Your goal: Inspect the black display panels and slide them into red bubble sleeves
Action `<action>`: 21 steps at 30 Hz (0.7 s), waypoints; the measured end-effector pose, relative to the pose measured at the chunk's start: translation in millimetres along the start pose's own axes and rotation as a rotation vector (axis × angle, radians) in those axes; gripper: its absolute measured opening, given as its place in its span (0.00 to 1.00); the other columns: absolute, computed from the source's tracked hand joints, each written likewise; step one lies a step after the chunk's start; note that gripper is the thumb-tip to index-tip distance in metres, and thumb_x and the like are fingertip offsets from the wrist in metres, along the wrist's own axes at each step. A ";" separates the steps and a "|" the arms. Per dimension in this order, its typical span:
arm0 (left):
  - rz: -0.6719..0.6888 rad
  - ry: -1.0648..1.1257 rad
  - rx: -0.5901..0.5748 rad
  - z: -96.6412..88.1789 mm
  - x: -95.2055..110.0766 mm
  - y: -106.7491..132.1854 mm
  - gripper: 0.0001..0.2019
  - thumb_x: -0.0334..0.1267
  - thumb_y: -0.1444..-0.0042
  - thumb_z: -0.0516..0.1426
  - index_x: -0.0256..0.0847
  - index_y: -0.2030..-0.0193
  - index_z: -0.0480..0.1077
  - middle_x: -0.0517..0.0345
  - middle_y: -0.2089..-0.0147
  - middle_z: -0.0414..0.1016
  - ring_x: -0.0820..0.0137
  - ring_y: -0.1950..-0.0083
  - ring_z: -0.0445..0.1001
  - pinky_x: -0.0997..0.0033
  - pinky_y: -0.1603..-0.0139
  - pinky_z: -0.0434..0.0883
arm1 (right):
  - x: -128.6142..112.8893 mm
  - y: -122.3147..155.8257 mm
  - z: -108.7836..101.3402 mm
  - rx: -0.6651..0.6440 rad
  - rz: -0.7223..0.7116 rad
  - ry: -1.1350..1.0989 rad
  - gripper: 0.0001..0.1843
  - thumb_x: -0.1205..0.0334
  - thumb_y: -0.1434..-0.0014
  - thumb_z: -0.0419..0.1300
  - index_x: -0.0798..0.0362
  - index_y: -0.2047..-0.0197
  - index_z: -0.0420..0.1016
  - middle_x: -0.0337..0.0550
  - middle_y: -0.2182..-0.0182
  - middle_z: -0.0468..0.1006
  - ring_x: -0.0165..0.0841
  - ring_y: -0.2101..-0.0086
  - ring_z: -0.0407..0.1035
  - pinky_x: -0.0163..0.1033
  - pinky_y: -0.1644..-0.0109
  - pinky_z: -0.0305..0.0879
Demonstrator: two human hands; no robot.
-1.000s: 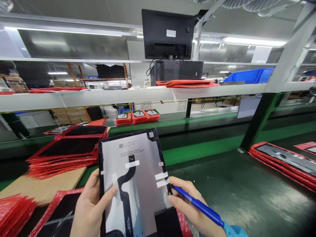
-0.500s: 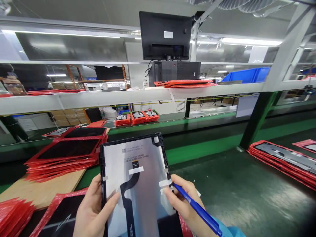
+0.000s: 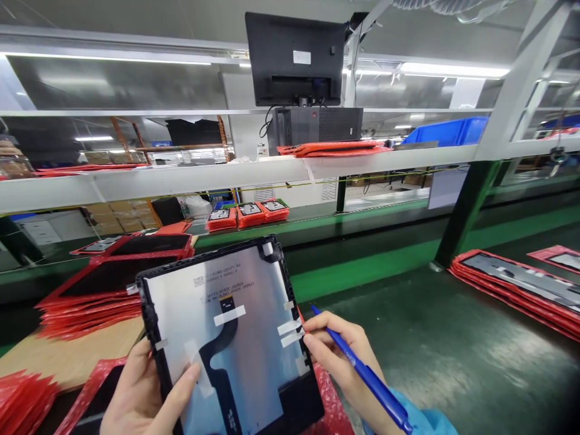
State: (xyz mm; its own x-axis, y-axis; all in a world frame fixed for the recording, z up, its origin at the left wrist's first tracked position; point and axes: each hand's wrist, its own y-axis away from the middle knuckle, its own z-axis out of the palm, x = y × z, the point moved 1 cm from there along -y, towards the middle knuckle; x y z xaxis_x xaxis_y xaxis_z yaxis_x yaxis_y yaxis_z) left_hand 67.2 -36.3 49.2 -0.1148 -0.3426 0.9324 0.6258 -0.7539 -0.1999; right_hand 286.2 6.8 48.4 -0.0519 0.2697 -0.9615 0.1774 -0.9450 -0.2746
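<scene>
A tablet screen is held up, its silver back facing me, with a black frame, a dark flex cable and several pale tape strips. My left hand is closed on its lower left, the thumb flat on the silver back. On the other side, my right hand grips a blue pen, slanting from upper left to lower right. The finger and thumb tips of that hand meet at the screen's right edge, beside two white tape strips. Whether they pinch a strip is unclear.
Red-wrapped panels are stacked on a wooden board at left. More red packs lie on the green bench at right. A white shelf beam crosses ahead, carrying a monitor and computer case.
The screen has shifted left and tilted anticlockwise, with my left hand moving along. The pen tip now shows clear of the screen's right edge. The view has shifted slightly.
</scene>
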 end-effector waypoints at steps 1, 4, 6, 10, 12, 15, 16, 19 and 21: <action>0.022 -0.008 -0.004 1.5 0.9 1.9 0.35 0.41 0.57 0.69 0.53 0.40 0.65 0.68 0.60 0.79 0.74 0.58 0.75 0.91 0.53 0.69 | -0.3 -0.8 -0.2 -0.001 0.001 0.002 0.13 0.53 0.42 0.60 0.55 0.69 0.70 0.31 0.83 0.61 0.25 0.79 0.51 0.32 0.74 0.50; 0.041 -0.037 -0.033 5.1 3.9 5.2 0.36 0.43 0.56 0.68 0.50 0.39 0.64 0.67 0.62 0.80 0.74 0.60 0.76 0.91 0.56 0.70 | -1.2 -1.5 -1.3 -0.010 0.009 0.034 0.15 0.52 0.41 0.59 0.54 0.72 0.66 0.30 0.83 0.58 0.25 0.78 0.50 0.33 0.74 0.49; 0.033 -0.045 -0.053 7.3 5.8 6.6 0.37 0.43 0.56 0.68 0.48 0.37 0.62 0.65 0.60 0.80 0.72 0.59 0.77 0.89 0.57 0.71 | -0.5 -1.5 -1.9 -0.010 0.007 0.056 0.16 0.51 0.41 0.58 0.53 0.73 0.64 0.30 0.83 0.56 0.25 0.79 0.49 0.33 0.74 0.48; 0.062 -0.065 -0.052 14.2 6.6 10.5 0.35 0.45 0.56 0.68 0.45 0.40 0.64 0.62 0.59 0.80 0.71 0.58 0.77 0.87 0.55 0.71 | 6.8 -6.4 -2.7 0.047 -0.037 0.149 0.17 0.51 0.41 0.58 0.52 0.75 0.64 0.30 0.84 0.57 0.25 0.80 0.49 0.33 0.76 0.47; 0.103 -0.069 -0.029 18.0 3.4 12.9 0.31 0.45 0.56 0.68 0.45 0.44 0.66 0.60 0.57 0.80 0.70 0.55 0.77 0.85 0.54 0.70 | 11.9 -12.4 -3.6 0.084 -0.056 0.193 0.17 0.51 0.41 0.58 0.52 0.76 0.65 0.31 0.85 0.59 0.25 0.82 0.51 0.33 0.77 0.48; 0.196 -0.091 0.018 21.4 -5.0 15.6 0.23 0.43 0.55 0.67 0.46 0.52 0.69 0.61 0.59 0.80 0.70 0.59 0.78 0.82 0.56 0.72 | 17.1 -21.2 -5.5 0.097 -0.047 0.144 0.13 0.51 0.43 0.62 0.53 0.69 0.72 0.37 0.78 0.72 0.31 0.76 0.67 0.34 0.71 0.62; 0.254 -0.123 0.051 21.9 -7.5 16.5 0.20 0.41 0.55 0.67 0.47 0.54 0.70 0.62 0.62 0.80 0.71 0.62 0.78 0.81 0.59 0.73 | 17.7 -22.6 -6.0 0.090 -0.025 0.073 0.13 0.52 0.44 0.64 0.53 0.63 0.74 0.41 0.71 0.78 0.35 0.68 0.73 0.36 0.63 0.67; 0.490 -0.245 0.106 24.0 -10.9 20.4 0.12 0.36 0.53 0.66 0.47 0.60 0.75 0.60 0.67 0.81 0.68 0.69 0.78 0.73 0.63 0.75 | 16.3 -20.2 -5.1 -0.010 0.051 -0.335 0.27 0.50 0.44 0.65 0.47 0.43 0.67 0.50 0.43 0.71 0.44 0.44 0.66 0.47 0.43 0.64; 0.622 -0.269 0.001 26.6 -10.0 23.0 0.07 0.32 0.50 0.63 0.47 0.63 0.79 0.56 0.65 0.83 0.62 0.64 0.80 0.66 0.58 0.76 | 13.6 -14.7 -1.6 -0.159 0.089 -0.631 0.35 0.42 0.45 0.64 0.42 0.38 0.61 0.49 0.35 0.61 0.48 0.40 0.61 0.54 0.44 0.65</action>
State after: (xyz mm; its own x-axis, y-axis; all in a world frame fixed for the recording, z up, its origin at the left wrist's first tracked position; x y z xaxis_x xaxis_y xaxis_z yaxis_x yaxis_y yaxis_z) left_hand 103.2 -35.3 43.2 0.4630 -0.5612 0.6861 0.5140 -0.4606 -0.7236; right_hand 284.5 24.6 39.3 -0.5884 -0.0138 -0.8085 0.3478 -0.9070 -0.2376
